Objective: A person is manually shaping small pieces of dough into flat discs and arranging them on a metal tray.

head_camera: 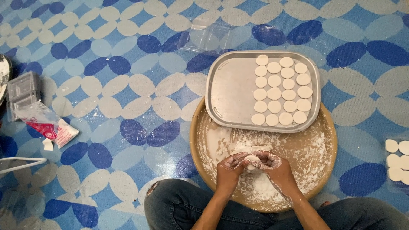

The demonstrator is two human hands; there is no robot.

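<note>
My left hand point(228, 165) and my right hand point(275, 167), both dusted with flour, meet over a small white dough piece point(252, 162) and pinch it between the fingers. They hover above a round wooden board point(326, 147) covered in flour. A metal tray point(232, 91) rests on the board's far edge. Its right half carries several flat white dough discs point(281, 93) in neat rows.
Patterned blue and white floor mat. A clear plastic container point(204, 36) lies beyond the tray. Grey boxes point(23, 89) and a torn flour bag point(49, 127) lie at left. More dough discs point(398, 164) sit at the right edge. My knees in jeans point(179, 206) frame the board.
</note>
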